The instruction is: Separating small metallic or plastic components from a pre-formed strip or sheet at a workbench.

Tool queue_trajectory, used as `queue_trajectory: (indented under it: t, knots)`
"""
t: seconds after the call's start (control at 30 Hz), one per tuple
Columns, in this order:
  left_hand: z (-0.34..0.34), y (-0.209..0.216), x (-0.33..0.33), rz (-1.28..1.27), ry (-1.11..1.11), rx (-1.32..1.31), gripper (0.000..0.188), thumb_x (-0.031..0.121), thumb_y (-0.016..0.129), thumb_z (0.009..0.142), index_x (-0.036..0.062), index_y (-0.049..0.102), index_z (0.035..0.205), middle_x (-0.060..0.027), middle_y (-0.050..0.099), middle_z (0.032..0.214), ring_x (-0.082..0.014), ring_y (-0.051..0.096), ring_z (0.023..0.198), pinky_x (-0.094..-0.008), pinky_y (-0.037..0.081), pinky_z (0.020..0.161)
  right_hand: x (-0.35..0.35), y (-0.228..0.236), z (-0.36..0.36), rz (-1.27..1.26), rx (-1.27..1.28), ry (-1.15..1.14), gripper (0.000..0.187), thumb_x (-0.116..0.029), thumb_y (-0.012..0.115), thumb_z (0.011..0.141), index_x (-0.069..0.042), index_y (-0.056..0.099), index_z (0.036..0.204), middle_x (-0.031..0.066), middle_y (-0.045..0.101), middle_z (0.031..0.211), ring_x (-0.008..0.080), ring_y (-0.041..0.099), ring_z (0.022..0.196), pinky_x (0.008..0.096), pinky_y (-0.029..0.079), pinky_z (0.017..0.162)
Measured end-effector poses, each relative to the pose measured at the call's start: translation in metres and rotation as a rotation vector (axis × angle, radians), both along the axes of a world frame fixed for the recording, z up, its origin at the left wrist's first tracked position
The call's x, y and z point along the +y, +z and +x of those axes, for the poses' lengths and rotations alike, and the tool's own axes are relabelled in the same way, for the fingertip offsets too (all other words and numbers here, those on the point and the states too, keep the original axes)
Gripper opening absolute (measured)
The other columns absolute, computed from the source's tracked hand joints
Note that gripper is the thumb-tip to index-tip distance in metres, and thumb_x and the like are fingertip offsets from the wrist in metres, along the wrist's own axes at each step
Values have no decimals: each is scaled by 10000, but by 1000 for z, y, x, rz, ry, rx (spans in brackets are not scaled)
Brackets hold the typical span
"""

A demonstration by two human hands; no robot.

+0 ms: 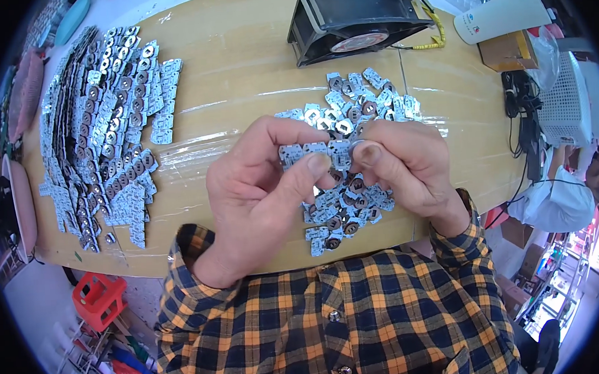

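Between my two hands I hold a short strip of small pale-blue circuit boards (339, 155) above the table. My left hand (262, 189) pinches its left part between thumb and fingers. The right-hand end is gripped by my right hand (407, 164), closed with the thumb pressed against the curled fingers; a bit of a round metal part shows at that thumb. Under and beyond my hands lies a loose heap of small circuit boards (345, 218), many carrying round metal battery holders. On the table's left stand stacked rows of longer circuit-board strips (117, 129).
The table (219, 83) has a tan top under shiny clear film. A black box fan (358, 21) stands at the back, with a yellow-wrapped cable. At the far right are a white cup (500, 15), a cardboard box (507, 51), black cables and a white basket (565, 105). A red stool (99, 300) is lower left.
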State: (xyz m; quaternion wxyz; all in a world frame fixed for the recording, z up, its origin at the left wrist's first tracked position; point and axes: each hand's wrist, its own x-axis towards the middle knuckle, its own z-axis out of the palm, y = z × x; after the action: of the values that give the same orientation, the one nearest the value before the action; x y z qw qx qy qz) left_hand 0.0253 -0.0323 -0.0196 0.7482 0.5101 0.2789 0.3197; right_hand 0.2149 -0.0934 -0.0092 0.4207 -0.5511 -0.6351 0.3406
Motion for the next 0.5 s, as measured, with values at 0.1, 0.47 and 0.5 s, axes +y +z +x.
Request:
queue_trajectory:
  t: [0.1,0.47,0.5]
  knots:
    - [-3,-4,-4,-37,13,12,164,29,593,921,-44,569,1066,-58,626,913,-81,622,753,-180,468,593,-4,-6,0,71,-47,27,282,-166,522,964,4,611,757,35,572,589,106,523,443,246,372,428]
    - [0,-3,-8,113,-38,76,194,-4,604,905,-62,553,1083,-109,618,953,-112,639,746,-195,505,607,-17,-20,-1,108,-96,10,186,-143,600,909,-1,614,790,80,572,624,185,576,503,284,409,466]
    - [2,-2,-10,12,-20,66,200,-11,602,903,-65,550,1088,-112,619,959,-114,640,740,-197,510,599,-18,-23,-2,148,-170,-9,161,-136,620,895,-5,618,801,86,574,639,200,584,519,293,417,476]
